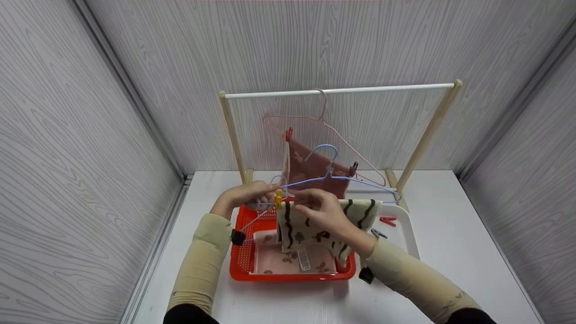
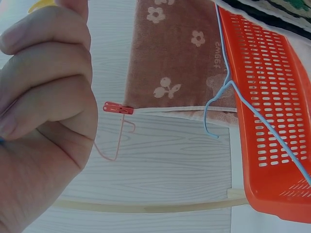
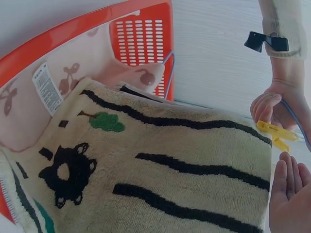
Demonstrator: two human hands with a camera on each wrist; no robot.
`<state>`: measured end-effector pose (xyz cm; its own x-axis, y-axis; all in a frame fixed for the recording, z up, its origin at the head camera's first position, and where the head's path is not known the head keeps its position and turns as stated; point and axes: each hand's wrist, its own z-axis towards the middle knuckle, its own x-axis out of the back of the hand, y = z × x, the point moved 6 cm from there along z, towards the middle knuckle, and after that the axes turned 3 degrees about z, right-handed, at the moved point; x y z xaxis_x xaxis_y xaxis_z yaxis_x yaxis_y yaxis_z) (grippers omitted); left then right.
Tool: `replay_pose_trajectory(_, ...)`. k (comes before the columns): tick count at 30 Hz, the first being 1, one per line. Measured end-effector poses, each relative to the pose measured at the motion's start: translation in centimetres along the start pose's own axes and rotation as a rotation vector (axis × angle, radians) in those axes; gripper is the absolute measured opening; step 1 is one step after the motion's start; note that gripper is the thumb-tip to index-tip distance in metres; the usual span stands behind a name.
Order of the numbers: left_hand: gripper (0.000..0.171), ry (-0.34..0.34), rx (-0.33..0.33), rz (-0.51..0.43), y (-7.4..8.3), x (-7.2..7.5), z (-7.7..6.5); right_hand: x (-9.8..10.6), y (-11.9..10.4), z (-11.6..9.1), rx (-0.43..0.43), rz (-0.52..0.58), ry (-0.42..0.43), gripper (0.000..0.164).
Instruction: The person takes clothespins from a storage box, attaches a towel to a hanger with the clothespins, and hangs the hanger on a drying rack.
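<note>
My left hand [image 1: 252,195] has its fingers curled round one end of a blue wire hanger [image 1: 308,181]. Beside those fingers, a yellow clothespin [image 1: 278,199] clips a cream towel [image 3: 160,141] at its upper corner to the hanger's lower bar. Dark wavy stripes, a black animal and a green tree pattern the towel. My right hand [image 1: 326,213] is at the towel's upper edge, near the clothespin. In the right wrist view its fingers [image 3: 290,182] are straight. The left wrist view shows the left fist [image 2: 46,82] close up, with the clothespin partly cut off.
A red basket [image 1: 288,277] below holds a pink patterned towel [image 1: 270,261]. Behind, a rack with a white rail [image 1: 382,89] bears a pink hanger [image 1: 342,138] with a brownish-pink towel [image 1: 306,166] pegged on. A white tray [image 1: 407,229] at right carries red [image 1: 388,221] and grey clothespins [image 1: 379,233].
</note>
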<state>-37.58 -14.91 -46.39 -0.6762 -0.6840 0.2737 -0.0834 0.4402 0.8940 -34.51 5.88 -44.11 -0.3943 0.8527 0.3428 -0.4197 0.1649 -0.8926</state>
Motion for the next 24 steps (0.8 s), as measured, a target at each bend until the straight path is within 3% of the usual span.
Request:
replay_pose_trajectory(6,0.060,0.007,-0.012,-0.004,-0.1,0.1,-0.1,1.0,0.6,-0.5,-0.037,-0.028,0.012,0.022)
replay_pose_trajectory(24,0.058,0.001,-0.052,0.006,-0.1,0.2,-0.1,3.0,2.0,-2.2,-0.069,-0.025,-0.030,0.024)
